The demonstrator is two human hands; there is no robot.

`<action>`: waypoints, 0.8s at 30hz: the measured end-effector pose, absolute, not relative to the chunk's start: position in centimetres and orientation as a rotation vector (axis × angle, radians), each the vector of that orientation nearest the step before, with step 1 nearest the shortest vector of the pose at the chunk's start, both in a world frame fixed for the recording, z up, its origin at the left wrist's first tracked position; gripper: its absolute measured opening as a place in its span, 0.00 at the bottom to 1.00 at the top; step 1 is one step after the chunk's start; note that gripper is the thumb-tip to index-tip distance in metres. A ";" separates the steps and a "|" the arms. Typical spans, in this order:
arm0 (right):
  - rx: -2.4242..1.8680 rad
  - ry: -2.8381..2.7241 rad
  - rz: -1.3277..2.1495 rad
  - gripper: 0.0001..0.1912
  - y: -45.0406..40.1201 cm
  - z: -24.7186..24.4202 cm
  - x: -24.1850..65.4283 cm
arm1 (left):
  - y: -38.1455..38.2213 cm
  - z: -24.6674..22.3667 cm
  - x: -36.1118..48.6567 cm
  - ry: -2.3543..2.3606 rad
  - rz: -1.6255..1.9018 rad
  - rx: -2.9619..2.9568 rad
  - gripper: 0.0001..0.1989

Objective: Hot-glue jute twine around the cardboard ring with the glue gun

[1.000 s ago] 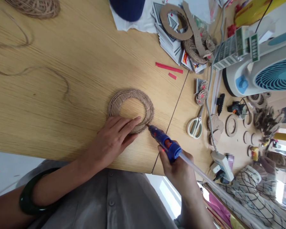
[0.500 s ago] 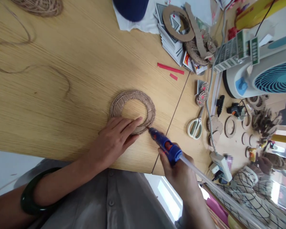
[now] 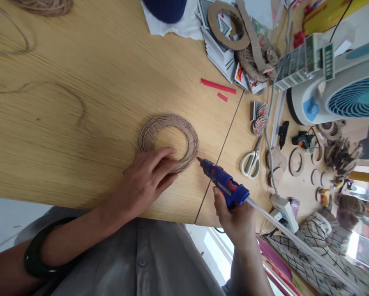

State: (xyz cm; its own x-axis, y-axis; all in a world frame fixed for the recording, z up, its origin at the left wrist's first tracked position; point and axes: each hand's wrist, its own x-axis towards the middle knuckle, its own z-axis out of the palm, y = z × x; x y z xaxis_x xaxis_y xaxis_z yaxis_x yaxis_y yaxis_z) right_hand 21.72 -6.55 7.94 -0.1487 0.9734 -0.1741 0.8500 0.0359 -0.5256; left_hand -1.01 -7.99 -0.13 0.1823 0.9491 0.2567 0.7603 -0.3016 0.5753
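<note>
The glue gun (image 3: pixel 224 185) has drawn back from the ring (image 3: pixel 168 142): half a second ago its nozzle sat against the ring's near right edge, and now the tip stands just off that edge, close beside it but apart, with a small strip of bare surface (image 3: pixel 79 123) between them. The right hand (image 3: pixel 236 220) has shifted to the right and slightly away from the body along with the gun. Judged from this, one bead of glue on that part of the rim is finished and the nozzle is lifted clear; whether fresh glue lies on the ring cannot be told at this size. The ring itself has not moved; it lies flat on the wooden surface, in front of the person's chest and left of the seam between the two boards. The left hand (image 3: pixel 144 181) remains on it, palm down, wrist low, fingers (image 3: pixel 160 154) spread slightly apart and pressed flat on the ring's near arc, the index fingertip reaching toward the inner opening. The right hand wraps the gun's grip from below, fingers closed around it, forearm coming up from the lower right, and the barrel slants up and left toward the ring. A clear glue stick (image 3: pixel 264 211) projects from the back of the gun. Scissors (image 3: pixel 250 162) lie well to the right.
</note>
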 end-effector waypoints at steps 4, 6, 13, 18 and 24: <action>-1.880 -2.050 0.857 0.14 -6.6 7.6 21.5 | -8.0 -0.1 -0.9 1.612 0.868 2.172 0.12; -1.862 -2.050 0.877 0.13 -6.6 7.5 21.5 | -8.0 0.0 -0.8 1.603 0.879 2.175 0.12; -1.786 -2.058 0.942 0.07 -6.6 7.0 21.4 | -7.9 0.0 -0.8 1.561 0.915 2.164 0.11; -1.806 -2.061 0.926 0.08 -6.8 6.8 21.6 | -7.8 0.1 -0.8 1.561 0.911 2.163 0.11; -1.774 -2.075 0.915 0.08 -6.9 7.1 21.6 | -7.9 0.0 -0.9 1.550 0.925 2.190 0.11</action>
State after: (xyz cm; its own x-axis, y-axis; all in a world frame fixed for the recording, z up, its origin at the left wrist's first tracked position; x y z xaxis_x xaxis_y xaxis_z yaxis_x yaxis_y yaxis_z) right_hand 21.59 -6.94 7.08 -0.2196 0.9552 -0.1985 0.7907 0.0551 -0.6097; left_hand -0.86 -7.88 0.04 0.2095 0.9210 0.3283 0.7259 -0.3714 0.5789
